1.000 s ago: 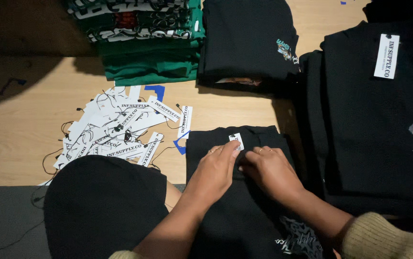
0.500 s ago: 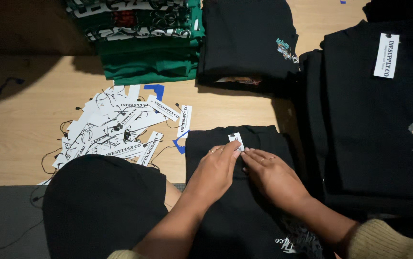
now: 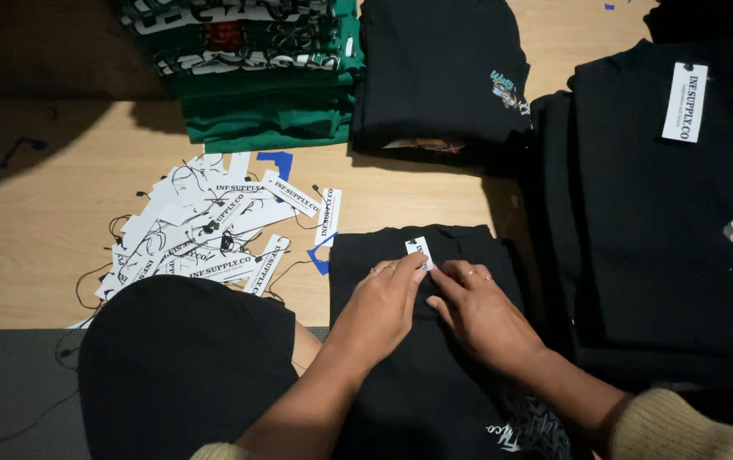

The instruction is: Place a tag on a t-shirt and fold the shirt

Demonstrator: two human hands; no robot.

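Two hands meet on one folded black garment, but the biggest thing in view is the pale wooden bench (image 3: 60, 273) that carries everything. On its right side lies a broad spread of black shirts (image 3: 664, 247), the top one bearing a long white hang tag (image 3: 685, 102) near its collar and a small cartoon print at the right edge. At the far edge sit a second folded black stack (image 3: 434, 72) and, left of it, a pile of green shirts (image 3: 268, 111) with printed fronts. Left of centre, a loose heap of white tags (image 3: 209, 234) with thin black strings fans across the wood, a few bits of blue tape among them.

Directly ahead of the person lies the folded black garment (image 3: 422, 332), its long axis running away from the body, toward the far edge of the bench. Near its far end, at the neckline, a small white tag (image 3: 420, 251) stands tilted, pointing up and slightly left.

The left hand (image 3: 383, 307) comes in from below, its fingers (image 3: 413, 274) drawn together, their tips touching the tag's lower end; whether they truly pinch it cannot be told. The right hand (image 3: 481, 311) lies just beside it, fingers (image 3: 443, 279) loosely closed and pressed to the cloth just below and right of the tag. The tag lies beyond both sets of fingertips, nearer the left hand.
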